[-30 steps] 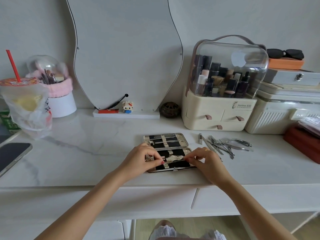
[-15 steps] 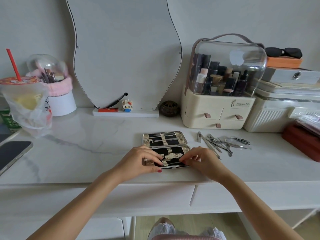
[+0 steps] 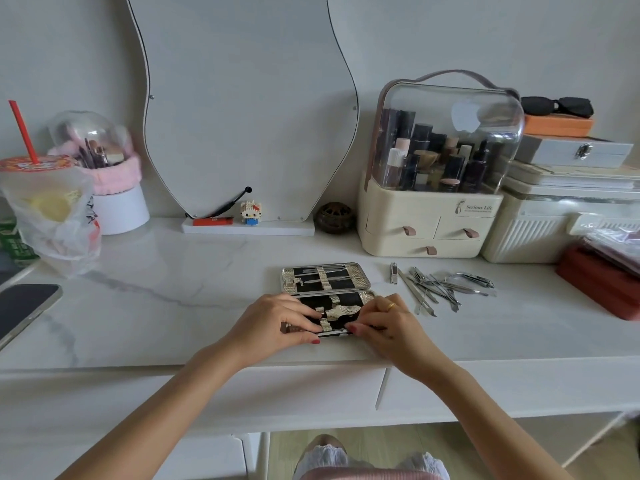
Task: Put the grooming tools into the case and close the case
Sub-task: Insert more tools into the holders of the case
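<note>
A small metal grooming case (image 3: 349, 300) lies open on the white marble table, its black lining crossed by pale straps. Its far half (image 3: 325, 279) holds a few thin tools under the straps. My left hand (image 3: 273, 320) holds the near-left part of the case, fingers on top and thumb at the front edge. My right hand (image 3: 391, 323) pinches a thin metal tool low against the near half's front edge; most of that tool is hidden. Several loose metal grooming tools (image 3: 436, 288) and a nail clipper (image 3: 393, 273) lie to the right of the case.
A cosmetics organiser (image 3: 429, 220) and stacked boxes (image 3: 561, 216) stand behind the tools, with a red box (image 3: 595, 282) at the right edge. A mirror (image 3: 242, 109) leans at the back. A bagged drink (image 3: 52, 209), a brush holder (image 3: 117, 206) and a phone (image 3: 24, 306) sit on the left.
Both hands stay on the case's near half. My right hand's fingers have moved slightly towards its front edge. The loose tools have not moved.
</note>
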